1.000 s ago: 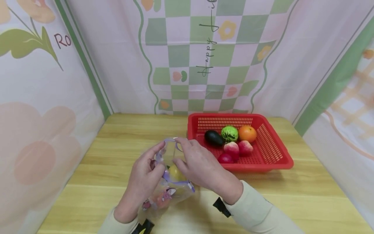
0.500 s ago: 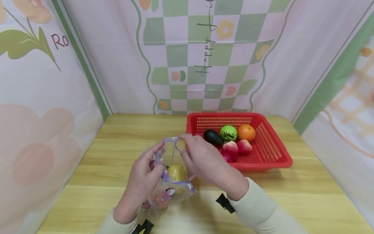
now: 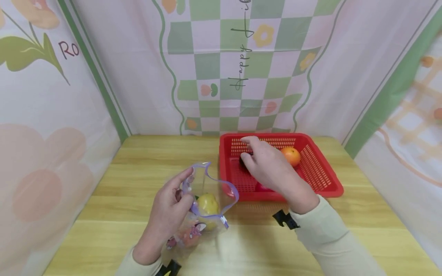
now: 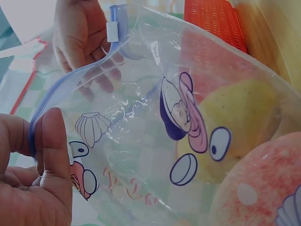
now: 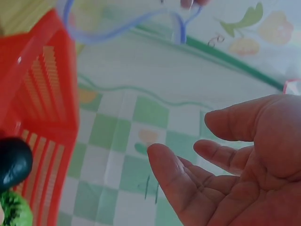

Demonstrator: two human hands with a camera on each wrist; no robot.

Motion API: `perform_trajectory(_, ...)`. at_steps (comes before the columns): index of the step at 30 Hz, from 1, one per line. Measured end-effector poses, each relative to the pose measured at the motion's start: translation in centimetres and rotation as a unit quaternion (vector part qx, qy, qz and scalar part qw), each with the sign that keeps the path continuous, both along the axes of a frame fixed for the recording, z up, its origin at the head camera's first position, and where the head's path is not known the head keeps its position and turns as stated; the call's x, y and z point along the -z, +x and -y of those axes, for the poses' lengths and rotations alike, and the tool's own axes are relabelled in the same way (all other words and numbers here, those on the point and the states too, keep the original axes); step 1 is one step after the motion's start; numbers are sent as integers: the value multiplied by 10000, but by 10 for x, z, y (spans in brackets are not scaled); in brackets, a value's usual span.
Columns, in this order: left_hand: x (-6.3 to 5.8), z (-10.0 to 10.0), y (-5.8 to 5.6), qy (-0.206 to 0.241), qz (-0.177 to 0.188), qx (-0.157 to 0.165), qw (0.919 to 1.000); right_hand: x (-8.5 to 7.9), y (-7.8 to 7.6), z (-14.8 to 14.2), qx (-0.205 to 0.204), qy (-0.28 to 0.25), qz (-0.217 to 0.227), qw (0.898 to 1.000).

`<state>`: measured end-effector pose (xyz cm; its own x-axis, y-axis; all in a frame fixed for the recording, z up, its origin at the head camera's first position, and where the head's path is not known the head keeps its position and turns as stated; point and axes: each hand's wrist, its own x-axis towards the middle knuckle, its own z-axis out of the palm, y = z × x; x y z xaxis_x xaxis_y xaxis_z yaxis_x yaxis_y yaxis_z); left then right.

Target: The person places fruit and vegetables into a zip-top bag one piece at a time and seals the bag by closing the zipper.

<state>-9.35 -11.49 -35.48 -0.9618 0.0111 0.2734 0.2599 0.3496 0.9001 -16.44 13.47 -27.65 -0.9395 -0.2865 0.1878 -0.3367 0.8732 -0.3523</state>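
My left hand [image 3: 169, 211] pinches one side of the mouth of a clear zip bag [image 4: 131, 113] with purple edging and cartoon prints. The bag's mouth gapes. Inside lie a yellow fruit [image 3: 208, 204] and a speckled pinkish-red fruit [image 4: 265, 181]. Over the red basket [image 3: 226, 153] hovers my right hand [image 3: 269, 165], fingers apart and slightly bent, with nothing in its grasp in the right wrist view. Below it, partly covered, are a dark eggplant-like item [image 5: 14, 162], a green striped item [image 5: 16, 212] and a red fruit [image 3: 263, 188]; an orange [image 3: 291, 156] shows beside the hand.
The basket with slotted walls stands at the right of the wooden table [image 3: 138, 191], just behind the bag. Printed fabric [image 3: 148, 96] encloses the table's back and sides. A white slider [image 4: 112, 32] sits on the bag's zip.
My right hand has let go of the bag's edge and moved right, over the basket. The bag's right side now stands free. My left hand keeps its hold.
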Motion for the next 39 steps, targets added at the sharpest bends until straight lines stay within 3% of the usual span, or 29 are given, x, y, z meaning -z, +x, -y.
perform_trajectory(7,-1,1,2,198,-16,131,9997,2,-16,-15,334,155,264,9990)
perform_trajectory(14,-3,1,2,414,209,217,9987,14,-26,-25,572,467,690,9949)
perform_trajectory(25,-1,0,1,539,312,274,9977,51,-38,-40,470,1107,1408,9827)
perform_trajectory(32,-1,0,0,469,304,252,9981,68,-39,-45,447,1639,1783,9692)
perform_trajectory(39,-2,0,2,453,233,291,9983,79,-42,-46,371,1669,2233,9596)
